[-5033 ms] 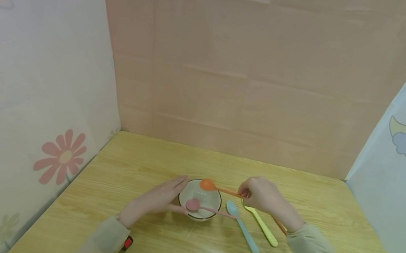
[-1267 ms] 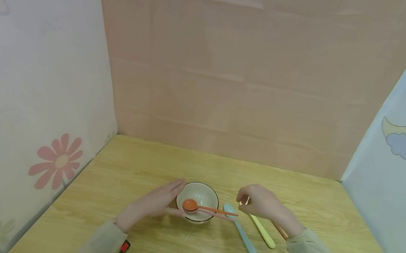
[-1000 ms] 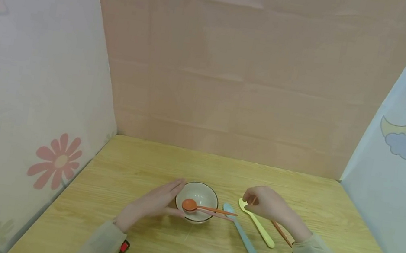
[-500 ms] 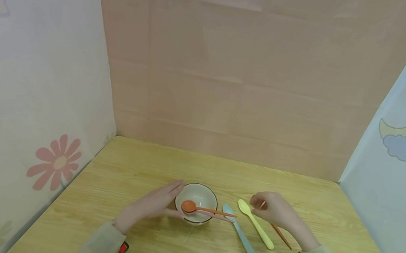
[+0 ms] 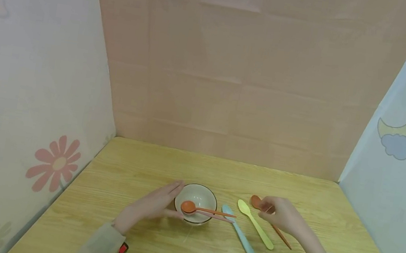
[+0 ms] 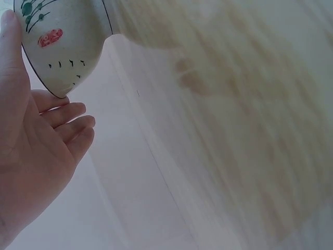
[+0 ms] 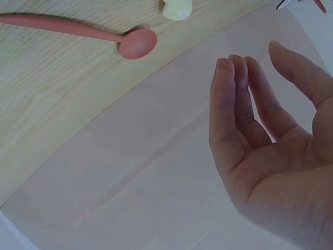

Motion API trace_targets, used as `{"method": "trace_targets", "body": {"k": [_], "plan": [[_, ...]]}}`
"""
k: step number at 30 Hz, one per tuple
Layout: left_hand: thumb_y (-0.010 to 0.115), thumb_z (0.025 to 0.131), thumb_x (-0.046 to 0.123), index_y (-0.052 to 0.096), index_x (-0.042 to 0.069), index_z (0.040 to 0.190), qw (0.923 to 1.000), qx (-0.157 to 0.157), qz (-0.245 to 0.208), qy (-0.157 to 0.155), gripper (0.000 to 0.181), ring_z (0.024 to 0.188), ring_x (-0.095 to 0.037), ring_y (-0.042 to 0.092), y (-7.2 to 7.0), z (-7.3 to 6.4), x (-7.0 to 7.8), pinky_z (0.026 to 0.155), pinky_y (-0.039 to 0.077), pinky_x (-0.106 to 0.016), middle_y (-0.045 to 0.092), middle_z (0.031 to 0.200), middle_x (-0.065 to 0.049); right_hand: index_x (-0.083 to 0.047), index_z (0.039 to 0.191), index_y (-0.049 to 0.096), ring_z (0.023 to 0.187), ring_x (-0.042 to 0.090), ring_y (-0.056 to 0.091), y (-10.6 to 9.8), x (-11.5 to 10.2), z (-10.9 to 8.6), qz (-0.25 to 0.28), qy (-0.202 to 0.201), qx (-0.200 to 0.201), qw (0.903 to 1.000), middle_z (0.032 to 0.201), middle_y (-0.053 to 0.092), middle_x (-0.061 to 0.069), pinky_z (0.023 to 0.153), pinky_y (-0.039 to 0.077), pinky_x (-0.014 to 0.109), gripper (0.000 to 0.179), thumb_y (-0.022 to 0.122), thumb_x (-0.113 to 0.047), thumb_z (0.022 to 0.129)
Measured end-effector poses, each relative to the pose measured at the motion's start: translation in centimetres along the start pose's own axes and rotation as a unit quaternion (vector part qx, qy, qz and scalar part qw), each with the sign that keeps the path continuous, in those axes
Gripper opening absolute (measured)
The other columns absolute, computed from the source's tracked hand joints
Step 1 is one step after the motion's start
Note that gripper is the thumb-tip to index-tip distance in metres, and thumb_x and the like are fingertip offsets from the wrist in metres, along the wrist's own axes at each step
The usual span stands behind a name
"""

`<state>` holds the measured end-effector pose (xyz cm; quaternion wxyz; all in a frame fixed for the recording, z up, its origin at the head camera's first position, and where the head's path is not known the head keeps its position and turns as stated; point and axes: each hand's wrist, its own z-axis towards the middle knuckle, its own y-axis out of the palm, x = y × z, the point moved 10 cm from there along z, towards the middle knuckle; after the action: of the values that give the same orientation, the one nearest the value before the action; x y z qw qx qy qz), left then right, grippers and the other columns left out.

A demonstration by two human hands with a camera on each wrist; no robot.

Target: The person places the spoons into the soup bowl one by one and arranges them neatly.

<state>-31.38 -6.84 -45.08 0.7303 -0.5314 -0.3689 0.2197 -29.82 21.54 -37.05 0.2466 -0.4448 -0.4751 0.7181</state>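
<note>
My left hand (image 5: 153,204) holds the left side of a white, dark-rimmed bowl (image 5: 198,193), thumb in front and fingers behind. The left wrist view shows its painted outer wall (image 6: 78,31) above the fingers. Across the bowl's near rim lies an orange spoon (image 5: 189,206), over a pink spoon (image 5: 218,217) that it partly hides; both handles point right. My right hand (image 5: 285,217) hovers over a red-orange spoon (image 5: 255,201), covering its middle. In the right wrist view a gap separates thumb and fingers, and the spoon (image 7: 138,44) lies apart from them.
Between the bowl and my right hand, a blue spoon (image 5: 243,238) and a yellow spoon (image 5: 260,230) lie slanted on the wooden table (image 5: 166,160). A tan sheet (image 5: 230,104) stands behind the table, with patterned white sheets (image 5: 16,85) at the sides.
The orange spoon, earlier in my right hand, now lies in the bowl over the pink one. My right hand has since moved right, past the yellow spoon to the red-orange one. The left hand stays.
</note>
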Motion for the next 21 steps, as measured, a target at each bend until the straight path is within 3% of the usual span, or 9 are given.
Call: {"method": "trace_targets", "body": {"k": [16, 21], "plan": [[0.057, 0.085, 0.069, 0.026, -0.002, 0.155, 0.9999, -0.006, -0.010, -0.001, 0.104, 0.149, -0.035, 0.033, 0.1, -0.1, 0.0, 0.121, 0.034, -0.048, 0.030, 0.161, -0.021, -0.002, 0.096, 0.070, 0.073, 0.004, 0.062, 0.4, 3.1, -1.7, 0.020, 0.014, 0.031, 0.9992, 0.085, 0.070, 0.000, 0.066, 0.056, 0.022, 0.016, 0.076, -0.010, 0.084], [0.058, 0.085, 0.067, 0.025, -0.002, 0.155, 0.9999, -0.007, -0.013, -0.003, 0.104, 0.149, -0.035, 0.032, 0.1, -0.1, -0.1, 0.121, 0.033, -0.048, 0.029, 0.161, -0.021, 0.000, 0.097, 0.070, 0.074, 0.004, 0.062, 0.8, 4.3, -2.4, 0.023, 0.040, 0.030, 0.9985, 0.086, 0.070, 0.001, 0.066, 0.055, 0.021, 0.019, 0.077, -0.011, 0.083]]}}
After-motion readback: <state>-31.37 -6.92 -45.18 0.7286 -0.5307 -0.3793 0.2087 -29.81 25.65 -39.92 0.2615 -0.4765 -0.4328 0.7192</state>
